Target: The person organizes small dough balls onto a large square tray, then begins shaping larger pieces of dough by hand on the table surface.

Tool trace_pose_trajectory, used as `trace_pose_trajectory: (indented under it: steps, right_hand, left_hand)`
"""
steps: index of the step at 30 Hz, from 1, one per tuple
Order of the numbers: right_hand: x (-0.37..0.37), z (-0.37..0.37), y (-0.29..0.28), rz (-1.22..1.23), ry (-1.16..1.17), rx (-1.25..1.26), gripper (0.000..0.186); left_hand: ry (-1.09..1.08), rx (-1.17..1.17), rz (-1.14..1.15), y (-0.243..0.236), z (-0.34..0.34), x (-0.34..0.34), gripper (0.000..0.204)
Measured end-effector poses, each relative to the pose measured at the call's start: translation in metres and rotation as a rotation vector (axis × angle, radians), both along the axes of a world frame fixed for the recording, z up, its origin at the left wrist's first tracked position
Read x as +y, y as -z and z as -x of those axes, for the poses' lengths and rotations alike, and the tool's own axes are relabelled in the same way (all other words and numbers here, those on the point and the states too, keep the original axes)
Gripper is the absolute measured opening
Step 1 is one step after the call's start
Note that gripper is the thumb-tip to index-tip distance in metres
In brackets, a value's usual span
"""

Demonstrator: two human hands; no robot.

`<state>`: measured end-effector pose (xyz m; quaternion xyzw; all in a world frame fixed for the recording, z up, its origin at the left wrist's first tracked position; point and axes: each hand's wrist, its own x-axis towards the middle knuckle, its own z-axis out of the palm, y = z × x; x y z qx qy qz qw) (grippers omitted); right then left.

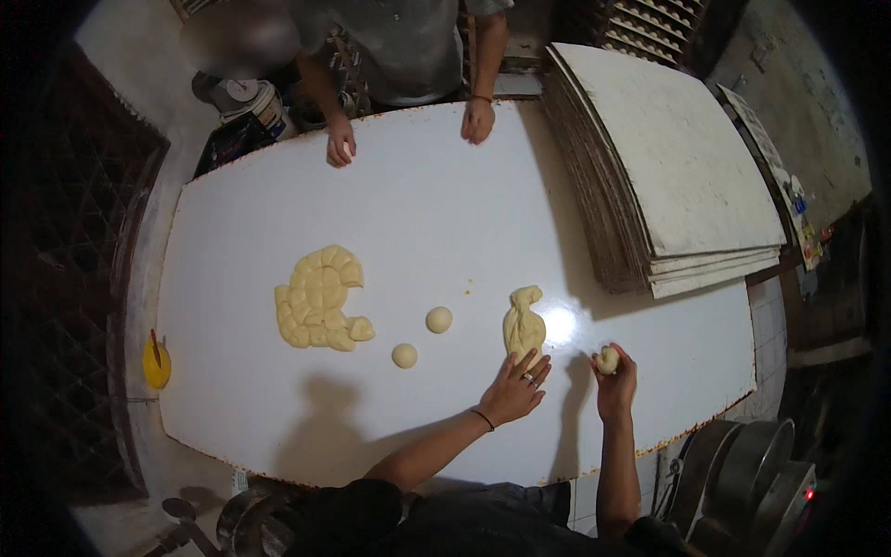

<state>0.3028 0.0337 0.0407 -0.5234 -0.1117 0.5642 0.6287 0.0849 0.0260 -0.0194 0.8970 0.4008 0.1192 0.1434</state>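
Note:
My left hand, with a ring and a dark wristband, lies with its fingers stretched over the near end of a large, twisted lump of dough. To the right, my right hand is raised and closed round a small piece of dough. Two smooth dough balls sit left of the lump: one ball farther off, the other ball nearer to me. Farther left lies a flat sheet of pale dough, divided into many joined pieces, with a gap on its right side.
Across the white table a person stands, one hand holding something small and pale, the other hand at the edge. Stacked boards occupy the far right. A yellow container is at the left edge, metal pans lower right.

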Motion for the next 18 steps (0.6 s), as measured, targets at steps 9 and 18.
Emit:
trace_pose_trajectory:
  steps: [9,18]
  right_hand:
    - [0.148,0.188,-0.012,-0.77,-0.466,-1.332,0.056]
    - [-0.008,0.07,0.05,-0.057,-0.184,-1.142,0.03]
  left_hand:
    - [-0.022,-0.067,0.158,0.006,0.004,-0.003,0.044]
    - [-0.668,-0.851,0.3,0.013,0.058,-0.069,0.038]
